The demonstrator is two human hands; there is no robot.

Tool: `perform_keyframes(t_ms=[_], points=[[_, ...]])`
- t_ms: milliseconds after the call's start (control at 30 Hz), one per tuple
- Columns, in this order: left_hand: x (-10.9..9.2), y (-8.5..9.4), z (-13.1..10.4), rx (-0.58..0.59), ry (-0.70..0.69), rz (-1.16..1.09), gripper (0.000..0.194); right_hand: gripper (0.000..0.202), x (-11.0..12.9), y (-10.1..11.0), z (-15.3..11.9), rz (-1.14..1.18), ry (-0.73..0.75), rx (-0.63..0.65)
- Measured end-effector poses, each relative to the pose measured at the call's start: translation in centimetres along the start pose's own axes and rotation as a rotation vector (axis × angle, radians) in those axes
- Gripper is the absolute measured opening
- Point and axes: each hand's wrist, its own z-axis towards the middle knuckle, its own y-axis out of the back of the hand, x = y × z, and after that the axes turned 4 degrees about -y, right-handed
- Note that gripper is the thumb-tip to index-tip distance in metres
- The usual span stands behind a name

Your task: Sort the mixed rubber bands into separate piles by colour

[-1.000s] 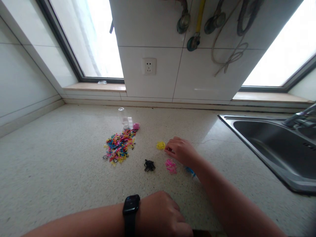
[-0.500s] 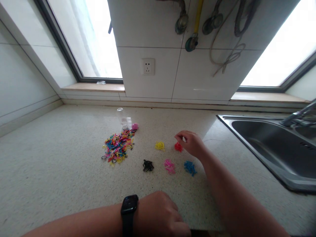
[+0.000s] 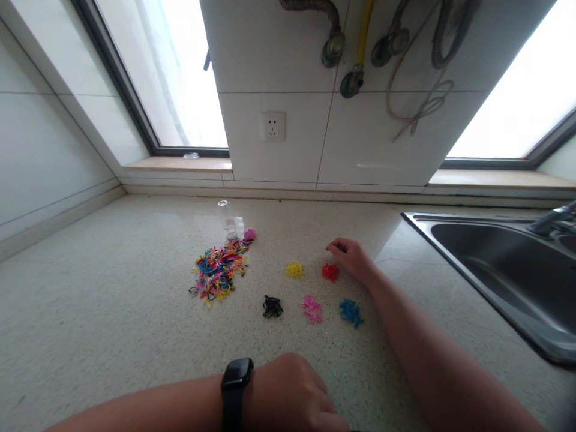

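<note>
My right hand (image 3: 353, 258) is just behind and to the right of a small red pile of rubber bands (image 3: 330, 272), with its thumb and fingers drawn together. Whatever is between the fingertips, if anything, is too small to see. At the front edge of the view my left hand (image 3: 292, 390) is curled with the knuckles up, its fingertips hidden. Small piles of yellow (image 3: 294, 270), black (image 3: 272, 306), pink (image 3: 312, 308) and blue rubber bands (image 3: 350, 312) lie apart on the counter. Farther left spreads a large heap of mixed-colour rubber bands (image 3: 219, 270).
Behind the mixed heap lie a clear plastic tube (image 3: 224, 213) and a pink round item (image 3: 249, 234). A steel sink (image 3: 477, 282) is set into the speckled counter (image 3: 112, 324) on the right. Pipe valves and a socket (image 3: 273, 126) are on the tiled wall.
My right hand has lifted back slightly from the red pile, which now shows more fully. The whole view has shifted a little. My left hand stays at the front.
</note>
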Motion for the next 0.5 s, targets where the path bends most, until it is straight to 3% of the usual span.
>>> perform_keyframes(t_ms=[100,233,400,500], points=[[-0.2,1.3,0.2,0.003,0.056,-0.085,0.015,0.033,-0.2,0.0,0.3,-0.004,0.009,-0.001],[0.5,4.9,0.6,-0.032,0.234,-0.062,0.019,0.034,-0.3,0.0,0.5,-0.027,0.007,-0.014],[4.4,10.0,-1.5,-0.055,0.499,0.131,0.025,0.034,-0.6,-0.2,0.7,-0.04,0.007,-0.012],[7.3,12.4,-4.3,-0.108,0.776,0.254,0.025,0.035,-0.7,-0.2,0.9,-0.035,0.003,-0.01]])
